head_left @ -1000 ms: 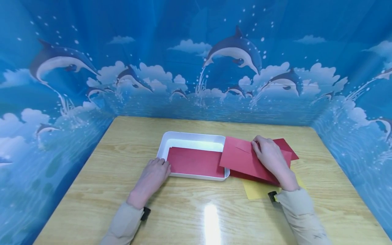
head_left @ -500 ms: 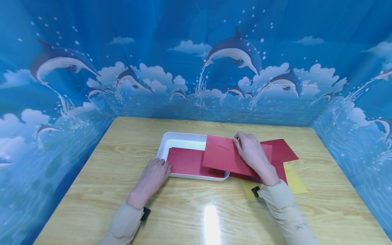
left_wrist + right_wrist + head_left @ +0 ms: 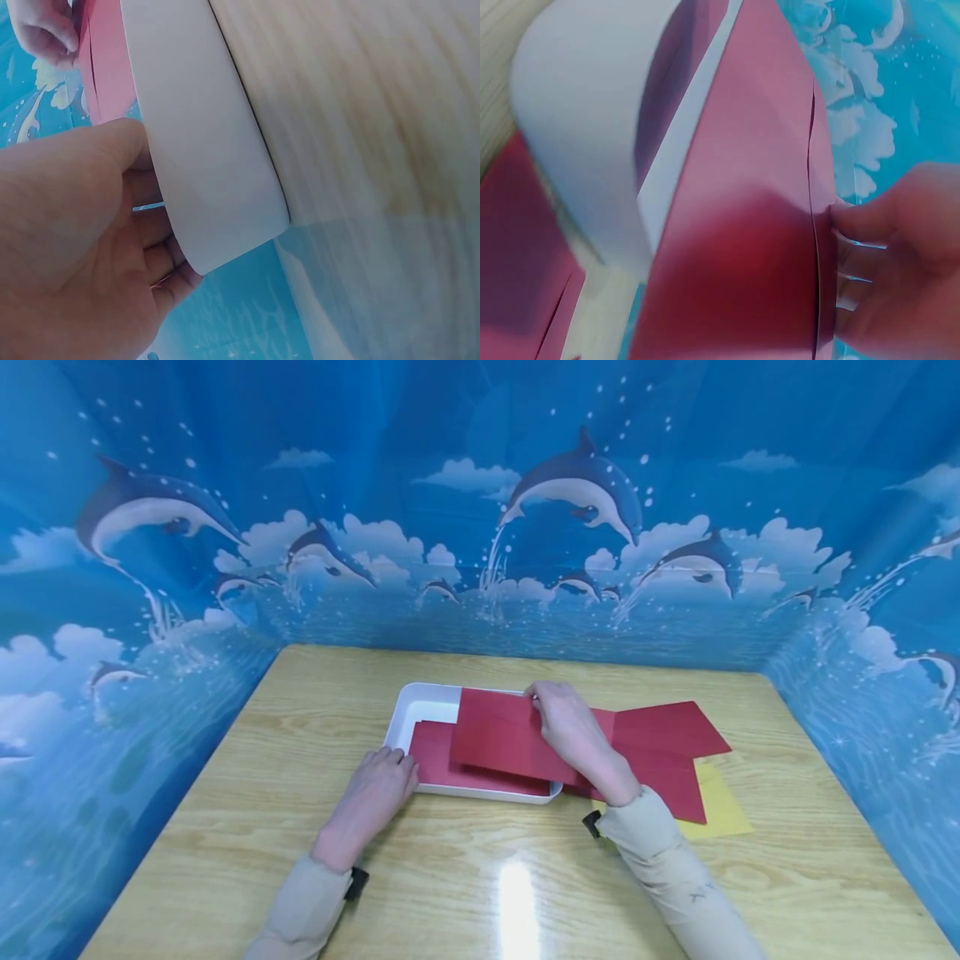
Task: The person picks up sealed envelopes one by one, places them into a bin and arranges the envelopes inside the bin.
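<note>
While the left hand [image 3: 382, 777] stays at the tray's near left corner, its fingers bent over the wall and grasping it, the right hand [image 3: 566, 718] pinches a red envelope [image 3: 491, 731] by its far edge, thumb on one face and fingers on the other; that red envelope is over the right part of the white tray [image 3: 429, 706], slightly tilted, its left end above a flat red sheet [image 3: 431, 756] that lies along the tray's near side; a strip of white floor shows at the tray's far left; the envelope hides the rest of the far side, and the right hand and wrist cover the envelope's right end, so whether it touches the tray's right rim I cannot tell; in the right wrist view a slit or flap line runs along the envelope beside the fingertips; to the right of the tray, red papers [image 3: 663, 768] lie spread and overlapping, one angled toward the far right, and they cover much of a yellow paper [image 3: 723, 806] beneath; the right sleeve [image 3: 675, 877] crosses in front of this pile; the left sleeve [image 3: 300, 910] rests low at the left, well apart from the papers; a black wrist device [image 3: 357, 883] shows at the left cuff; the wood-grain table [image 3: 420, 877] carries a bright glare streak, and a blue dolphin-printed backdrop [image 3: 420, 435] rises around its far and side edges
</note>
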A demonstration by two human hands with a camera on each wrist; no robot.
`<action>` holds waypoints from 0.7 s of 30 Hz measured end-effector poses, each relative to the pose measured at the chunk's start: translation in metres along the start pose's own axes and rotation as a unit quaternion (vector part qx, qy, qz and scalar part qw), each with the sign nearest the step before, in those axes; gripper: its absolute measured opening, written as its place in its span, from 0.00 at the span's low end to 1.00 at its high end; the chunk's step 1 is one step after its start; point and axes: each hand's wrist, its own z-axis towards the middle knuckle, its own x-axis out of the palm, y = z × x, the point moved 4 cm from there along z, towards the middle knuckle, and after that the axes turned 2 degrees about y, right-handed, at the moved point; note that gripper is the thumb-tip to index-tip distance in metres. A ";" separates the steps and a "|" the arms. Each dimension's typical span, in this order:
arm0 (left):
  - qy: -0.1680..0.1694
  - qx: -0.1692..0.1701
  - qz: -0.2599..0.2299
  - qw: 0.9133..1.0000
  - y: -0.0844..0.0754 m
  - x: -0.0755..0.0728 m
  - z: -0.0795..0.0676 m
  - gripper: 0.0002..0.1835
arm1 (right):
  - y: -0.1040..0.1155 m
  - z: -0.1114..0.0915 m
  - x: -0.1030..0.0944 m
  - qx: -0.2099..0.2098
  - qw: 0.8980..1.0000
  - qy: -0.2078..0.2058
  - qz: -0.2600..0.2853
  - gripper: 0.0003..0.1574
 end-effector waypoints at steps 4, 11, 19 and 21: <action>-0.003 0.007 0.004 1.000 0.000 -0.001 0.000 0.07 | 0.012 0.008 0.003 -0.016 1.000 0.007 -0.001 0.14; -0.002 0.006 0.001 1.000 0.001 0.001 0.000 0.06 | 0.027 0.023 0.007 -0.035 0.999 0.001 0.006 0.21; -0.012 0.009 0.010 1.000 0.000 -0.001 0.001 0.07 | 0.029 0.029 0.023 -0.047 0.998 0.008 0.037 0.29; -0.008 0.007 0.009 1.000 0.000 -0.001 0.001 0.07 | 0.028 0.028 0.029 -0.052 0.998 0.021 0.037 0.30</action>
